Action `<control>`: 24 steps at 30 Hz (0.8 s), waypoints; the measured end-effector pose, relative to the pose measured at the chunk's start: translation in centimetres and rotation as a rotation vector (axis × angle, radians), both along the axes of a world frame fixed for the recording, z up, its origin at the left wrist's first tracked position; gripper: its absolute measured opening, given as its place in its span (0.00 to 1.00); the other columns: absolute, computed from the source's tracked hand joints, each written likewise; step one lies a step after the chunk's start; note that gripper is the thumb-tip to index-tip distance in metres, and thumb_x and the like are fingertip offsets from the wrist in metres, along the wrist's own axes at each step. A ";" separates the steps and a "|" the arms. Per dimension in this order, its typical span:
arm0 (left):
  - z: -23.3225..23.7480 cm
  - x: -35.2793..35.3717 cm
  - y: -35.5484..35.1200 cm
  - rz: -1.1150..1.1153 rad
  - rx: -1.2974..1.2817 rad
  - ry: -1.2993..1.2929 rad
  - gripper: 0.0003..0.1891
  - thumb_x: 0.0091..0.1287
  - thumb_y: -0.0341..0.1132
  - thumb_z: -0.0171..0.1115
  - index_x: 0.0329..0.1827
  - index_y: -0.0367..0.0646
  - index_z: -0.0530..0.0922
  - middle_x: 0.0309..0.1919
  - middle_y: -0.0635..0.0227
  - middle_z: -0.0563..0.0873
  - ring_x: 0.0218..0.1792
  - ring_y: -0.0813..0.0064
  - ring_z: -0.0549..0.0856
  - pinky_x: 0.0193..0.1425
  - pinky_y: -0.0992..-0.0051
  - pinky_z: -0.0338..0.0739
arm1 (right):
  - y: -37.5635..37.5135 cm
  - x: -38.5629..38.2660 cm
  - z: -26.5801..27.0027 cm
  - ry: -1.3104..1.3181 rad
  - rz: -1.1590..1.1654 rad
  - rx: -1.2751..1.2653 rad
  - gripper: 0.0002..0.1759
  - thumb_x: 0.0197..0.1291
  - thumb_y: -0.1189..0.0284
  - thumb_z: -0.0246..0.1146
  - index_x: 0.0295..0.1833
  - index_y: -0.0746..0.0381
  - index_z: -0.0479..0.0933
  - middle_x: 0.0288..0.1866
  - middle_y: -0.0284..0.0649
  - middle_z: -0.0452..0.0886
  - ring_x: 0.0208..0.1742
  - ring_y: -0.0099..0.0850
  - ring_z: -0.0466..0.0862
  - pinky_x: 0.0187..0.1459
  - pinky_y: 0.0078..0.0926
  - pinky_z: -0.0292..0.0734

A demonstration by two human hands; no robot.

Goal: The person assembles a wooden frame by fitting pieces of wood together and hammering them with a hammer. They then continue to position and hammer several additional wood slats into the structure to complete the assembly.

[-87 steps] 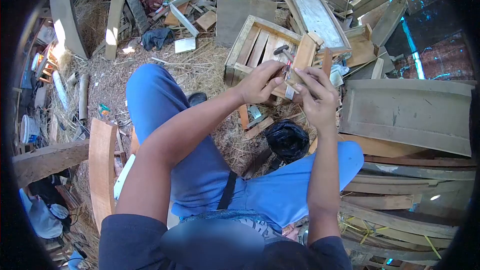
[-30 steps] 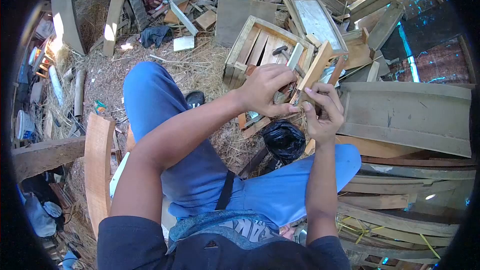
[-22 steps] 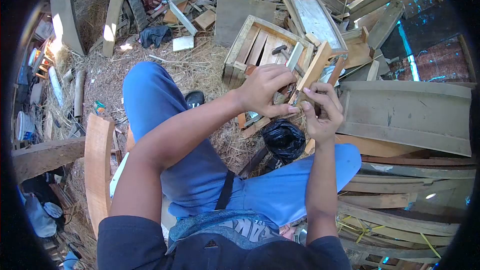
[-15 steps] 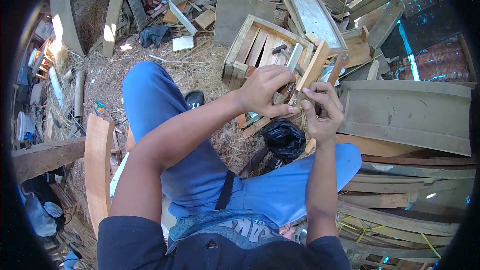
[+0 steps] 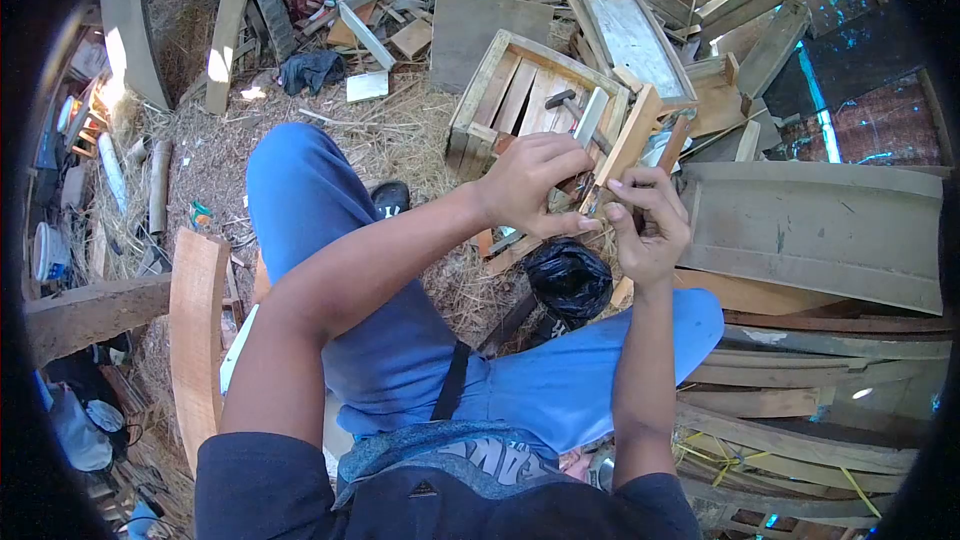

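Observation:
My left hand [image 5: 540,178] is curled, its thumb stretched toward my right hand. The fingers of my right hand [image 5: 650,225] are bent in a pinch facing it. Fingertips of both hands meet around a small brownish piece, mostly hidden, and I cannot tell what it is. Just beyond them a light wooden block [image 5: 630,140] slants upward, its lower end right at the right fingertips. Behind my left hand stands a wooden crate [image 5: 475,100], with a hammer [image 5: 562,100] and a pale strip of wood [image 5: 590,115] over it. A black plastic bag [image 5: 568,280] sits open below my hands.
My bent knees [image 5: 300,180] frame the work spot. A framed panel [image 5: 635,45] leans behind the crate. Wide grey boards [image 5: 810,225] and stacked planks [image 5: 800,370] lie at right. Scrap wood and straw litter the ground; a curved plank [image 5: 197,330] stands at left.
My right hand has shifted very slightly to the right, and the light wooden block has moved a little with it. My left hand stays almost in place.

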State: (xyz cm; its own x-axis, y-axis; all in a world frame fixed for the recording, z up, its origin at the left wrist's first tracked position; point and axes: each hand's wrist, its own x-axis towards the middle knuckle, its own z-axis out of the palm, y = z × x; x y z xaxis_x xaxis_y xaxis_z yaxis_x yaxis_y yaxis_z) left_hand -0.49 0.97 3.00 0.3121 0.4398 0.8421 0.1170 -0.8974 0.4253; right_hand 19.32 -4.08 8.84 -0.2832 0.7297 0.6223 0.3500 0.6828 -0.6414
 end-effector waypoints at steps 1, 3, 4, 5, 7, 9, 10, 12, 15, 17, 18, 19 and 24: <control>0.0 0.0 0.0 -0.005 -0.010 -0.008 0.30 0.59 0.59 0.70 0.41 0.35 0.77 0.29 0.57 0.75 0.29 0.53 0.79 0.34 0.60 0.73 | 0.2 0.0 -0.2 0.009 0.003 -0.013 0.11 0.55 0.80 0.74 0.44 0.68 0.85 0.40 0.44 0.82 0.40 0.33 0.83 0.41 0.26 0.77; 0.0 -0.1 -0.1 -0.009 -0.020 -0.016 0.30 0.59 0.59 0.70 0.41 0.35 0.77 0.29 0.57 0.75 0.29 0.53 0.79 0.34 0.60 0.73 | 0.2 0.1 -0.3 0.017 0.007 -0.025 0.10 0.56 0.79 0.74 0.44 0.68 0.85 0.40 0.44 0.83 0.40 0.32 0.83 0.41 0.26 0.77; 0.1 -0.2 -0.2 -0.013 -0.031 -0.006 0.30 0.59 0.58 0.70 0.41 0.35 0.77 0.28 0.56 0.76 0.29 0.53 0.79 0.33 0.60 0.73 | 0.1 0.1 -0.3 0.036 0.006 -0.078 0.10 0.56 0.78 0.74 0.44 0.68 0.85 0.40 0.43 0.83 0.40 0.31 0.83 0.41 0.25 0.77; 0.1 -0.2 -0.2 -0.017 -0.042 0.004 0.30 0.58 0.58 0.70 0.41 0.35 0.77 0.28 0.56 0.76 0.29 0.53 0.79 0.33 0.60 0.73 | 0.0 0.1 -0.2 0.054 0.005 -0.131 0.10 0.56 0.78 0.75 0.44 0.68 0.85 0.40 0.43 0.83 0.40 0.31 0.83 0.41 0.25 0.76; 0.2 -0.2 -0.2 -0.015 -0.042 0.003 0.29 0.58 0.57 0.70 0.40 0.35 0.77 0.28 0.56 0.76 0.28 0.53 0.79 0.33 0.61 0.73 | 0.1 0.2 -0.3 0.050 0.009 -0.130 0.10 0.57 0.78 0.75 0.44 0.68 0.85 0.40 0.43 0.83 0.40 0.30 0.83 0.41 0.24 0.76; 0.2 -0.3 -0.3 -0.014 -0.043 0.003 0.29 0.58 0.57 0.70 0.40 0.35 0.77 0.28 0.56 0.76 0.28 0.54 0.79 0.33 0.61 0.73 | 0.2 0.1 -0.2 0.047 0.013 -0.129 0.10 0.57 0.78 0.75 0.44 0.68 0.85 0.41 0.42 0.83 0.40 0.30 0.82 0.41 0.24 0.76; 0.2 -0.4 -0.3 -0.015 -0.048 0.011 0.28 0.57 0.56 0.70 0.40 0.35 0.77 0.28 0.56 0.76 0.28 0.54 0.80 0.32 0.61 0.73 | 0.1 0.0 -0.1 0.047 0.015 -0.138 0.10 0.56 0.79 0.75 0.44 0.69 0.85 0.41 0.42 0.83 0.41 0.30 0.82 0.41 0.24 0.76; 0.2 -0.4 -0.5 -0.015 -0.053 0.019 0.28 0.57 0.55 0.70 0.39 0.35 0.77 0.27 0.57 0.76 0.28 0.54 0.80 0.32 0.61 0.72 | 0.2 0.0 -0.2 0.046 0.017 -0.149 0.10 0.56 0.79 0.75 0.44 0.69 0.85 0.41 0.42 0.83 0.41 0.30 0.82 0.41 0.24 0.76; 0.2 -0.3 -0.7 0.003 -0.057 0.007 0.27 0.55 0.54 0.70 0.38 0.35 0.77 0.27 0.57 0.76 0.27 0.54 0.80 0.31 0.61 0.71 | 0.2 0.1 -0.4 0.057 0.032 -0.159 0.10 0.56 0.80 0.75 0.44 0.69 0.85 0.41 0.42 0.83 0.42 0.29 0.82 0.42 0.24 0.77; 0.1 -0.2 -0.8 0.012 -0.061 0.010 0.26 0.54 0.53 0.70 0.38 0.35 0.77 0.26 0.57 0.75 0.27 0.53 0.80 0.30 0.61 0.70 | 0.0 0.0 -0.5 0.105 0.025 -0.252 0.10 0.56 0.80 0.75 0.43 0.69 0.85 0.42 0.42 0.83 0.42 0.29 0.83 0.45 0.25 0.77; 0.1 -0.2 -0.8 0.011 -0.061 0.010 0.26 0.54 0.53 0.70 0.38 0.35 0.77 0.26 0.57 0.75 0.27 0.53 0.80 0.30 0.61 0.70 | 0.1 0.1 -0.6 0.105 0.024 -0.251 0.10 0.56 0.80 0.75 0.43 0.69 0.85 0.42 0.42 0.83 0.42 0.29 0.83 0.45 0.25 0.77; 0.0 -0.1 -0.8 0.013 -0.063 0.008 0.26 0.54 0.53 0.70 0.37 0.35 0.77 0.26 0.57 0.75 0.26 0.53 0.79 0.30 0.61 0.70 | 0.2 0.1 -0.8 0.109 0.033 -0.239 0.10 0.56 0.80 0.75 0.43 0.69 0.85 0.41 0.42 0.83 0.42 0.29 0.83 0.45 0.25 0.77; 0.2 0.1 -1.0 0.011 -0.067 -0.003 0.25 0.54 0.52 0.70 0.37 0.35 0.77 0.25 0.57 0.75 0.26 0.52 0.79 0.29 0.61 0.70 | 0.1 0.2 -0.8 0.116 0.026 -0.252 0.10 0.56 0.80 0.75 0.43 0.69 0.84 0.41 0.42 0.83 0.43 0.29 0.83 0.47 0.25 0.78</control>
State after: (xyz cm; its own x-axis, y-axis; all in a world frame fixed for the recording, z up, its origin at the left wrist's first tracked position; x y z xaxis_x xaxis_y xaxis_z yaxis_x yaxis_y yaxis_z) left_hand -0.36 0.01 3.15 0.3043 0.4984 0.8118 0.1255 -0.8657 0.4845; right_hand 19.57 -3.96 8.02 -0.2411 0.8594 0.4509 0.2490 0.5039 -0.8271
